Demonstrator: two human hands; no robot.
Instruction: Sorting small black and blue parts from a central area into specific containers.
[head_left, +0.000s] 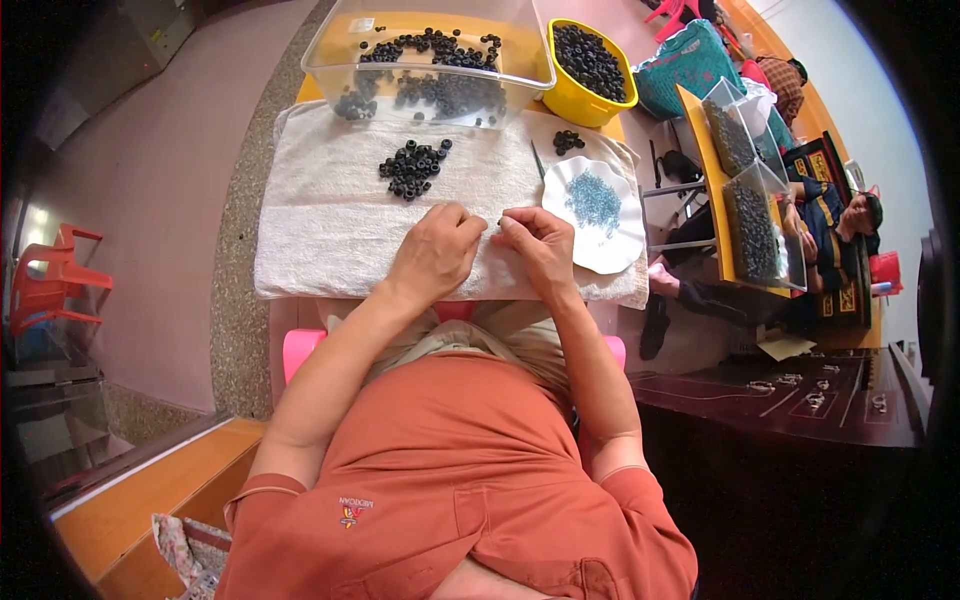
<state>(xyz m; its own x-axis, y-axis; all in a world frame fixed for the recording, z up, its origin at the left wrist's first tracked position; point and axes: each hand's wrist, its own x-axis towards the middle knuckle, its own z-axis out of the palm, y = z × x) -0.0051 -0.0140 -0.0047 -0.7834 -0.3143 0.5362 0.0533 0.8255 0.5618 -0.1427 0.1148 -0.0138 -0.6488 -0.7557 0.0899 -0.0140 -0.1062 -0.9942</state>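
Observation:
Over the white towel [330,225] my two hands are close together, slightly apart. My left hand [437,252] is closed, its fingers curled in; what they hold, if anything, is hidden. The thumb and forefinger of my right hand [542,248] are pinched on a tiny dark piece [499,223], too small to make out well. Beyond my left hand lies a loose pile of small black ring-shaped parts [412,170]. Right of my right hand, a white wavy-rimmed plate [618,250] holds many tiny pale-blue pieces [594,203]. A thin dark pointed tool [537,158] lies by the plate.
A clear plastic bin [330,75] with black parts stands at the far edge, beside a yellow basin [588,108] full of them. A smaller group of black rings [568,141] lies near the plate. At right, another person [830,230] sits by clear bins [757,235].

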